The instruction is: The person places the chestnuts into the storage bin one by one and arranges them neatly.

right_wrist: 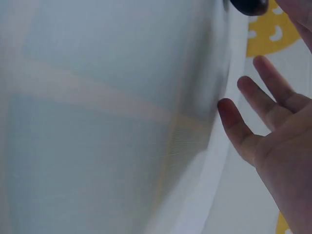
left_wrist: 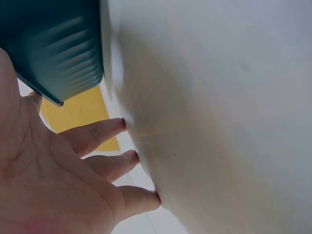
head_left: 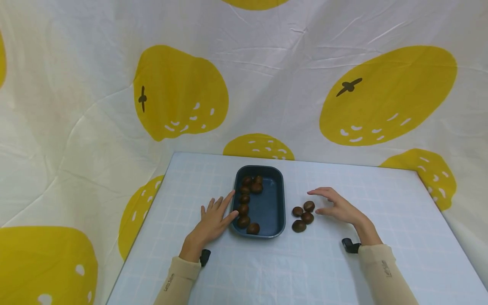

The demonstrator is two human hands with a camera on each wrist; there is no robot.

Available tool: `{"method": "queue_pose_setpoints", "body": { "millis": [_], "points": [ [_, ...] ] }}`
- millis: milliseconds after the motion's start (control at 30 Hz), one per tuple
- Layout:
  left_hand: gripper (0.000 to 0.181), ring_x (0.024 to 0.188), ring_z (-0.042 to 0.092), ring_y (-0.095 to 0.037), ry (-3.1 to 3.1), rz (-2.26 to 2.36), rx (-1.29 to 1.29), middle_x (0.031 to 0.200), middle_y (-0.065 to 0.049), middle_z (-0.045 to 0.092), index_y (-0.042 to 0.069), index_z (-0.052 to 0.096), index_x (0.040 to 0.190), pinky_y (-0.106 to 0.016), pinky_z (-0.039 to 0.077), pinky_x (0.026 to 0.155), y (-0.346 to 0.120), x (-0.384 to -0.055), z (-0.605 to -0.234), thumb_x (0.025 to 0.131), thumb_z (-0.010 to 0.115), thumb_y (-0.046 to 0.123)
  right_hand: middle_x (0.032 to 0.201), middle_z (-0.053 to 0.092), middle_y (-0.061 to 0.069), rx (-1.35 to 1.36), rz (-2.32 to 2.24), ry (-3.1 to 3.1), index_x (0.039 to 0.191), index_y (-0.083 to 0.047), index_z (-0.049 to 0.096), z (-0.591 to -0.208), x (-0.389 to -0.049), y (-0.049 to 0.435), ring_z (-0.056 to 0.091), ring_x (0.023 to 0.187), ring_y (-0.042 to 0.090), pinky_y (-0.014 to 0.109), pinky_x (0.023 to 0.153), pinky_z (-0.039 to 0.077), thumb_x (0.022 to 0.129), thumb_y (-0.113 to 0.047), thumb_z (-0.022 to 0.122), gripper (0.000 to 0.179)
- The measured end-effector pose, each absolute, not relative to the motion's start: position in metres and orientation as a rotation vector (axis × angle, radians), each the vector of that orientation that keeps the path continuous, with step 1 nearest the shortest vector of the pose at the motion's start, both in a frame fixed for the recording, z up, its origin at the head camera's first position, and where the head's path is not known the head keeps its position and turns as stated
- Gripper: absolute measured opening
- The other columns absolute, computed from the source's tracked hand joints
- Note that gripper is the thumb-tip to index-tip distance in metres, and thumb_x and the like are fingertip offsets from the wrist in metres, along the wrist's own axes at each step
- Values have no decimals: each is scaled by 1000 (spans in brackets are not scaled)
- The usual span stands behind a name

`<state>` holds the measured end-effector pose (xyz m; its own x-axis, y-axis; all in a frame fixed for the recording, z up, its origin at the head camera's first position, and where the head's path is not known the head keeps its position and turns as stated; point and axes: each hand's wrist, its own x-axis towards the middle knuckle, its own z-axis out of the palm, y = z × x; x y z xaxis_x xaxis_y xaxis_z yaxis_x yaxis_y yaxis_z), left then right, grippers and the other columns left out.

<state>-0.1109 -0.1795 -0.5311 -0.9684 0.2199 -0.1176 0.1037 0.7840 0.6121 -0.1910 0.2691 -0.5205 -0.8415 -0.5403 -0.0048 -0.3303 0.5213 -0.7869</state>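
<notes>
A dark blue tray (head_left: 271,199) sits on the table in the head view, with several brown chestnuts (head_left: 244,199) lined along its left side. My left hand (head_left: 212,221) is spread at the tray's left edge, its thumb and index fingertip at the rim. In the left wrist view, that hand's other fingertips (left_wrist: 130,156) come down to the tablecloth beside the ribbed tray wall. Right of the tray lies a small group of loose chestnuts (head_left: 307,217). Just beside them my right hand (head_left: 340,209) hovers with thumb and fingers apart, holding nothing.
The table (head_left: 267,271) has a pale checked cloth. Behind it hangs a white curtain (head_left: 267,97) printed with large yellow fruit. A black wrist camera (head_left: 350,245) sticks out by the right cuff, another (head_left: 205,257) by the left.
</notes>
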Motion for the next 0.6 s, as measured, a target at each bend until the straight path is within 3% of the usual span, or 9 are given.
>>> {"method": "queue_pose_setpoints", "body": {
  "millis": [200,433,600],
  "points": [
    [67,147,7,-49,2788,933,263,161,-21,24,49,6,159,-74,-3,107,-179,-111,-531,101,37,65,136,55,0,-867,-1145,2567,135,-18,61,-534,-196,272,41,127,23,42,107,32,80,1,82,62],
    [68,147,7,-49,2787,931,255,161,-21,24,49,5,158,-74,-4,108,-179,-112,-530,101,36,66,127,59,3,-913,-1090,2610,123,-19,67,-539,-199,266,41,126,31,61,102,29,77,4,83,54],
    [68,147,8,-49,2787,924,254,161,-20,24,48,5,159,-74,-3,108,-180,-112,-531,101,37,65,126,57,7,-885,-1042,2663,120,-21,68,-538,-197,261,41,125,35,63,101,29,77,5,83,52]
  ]
}}
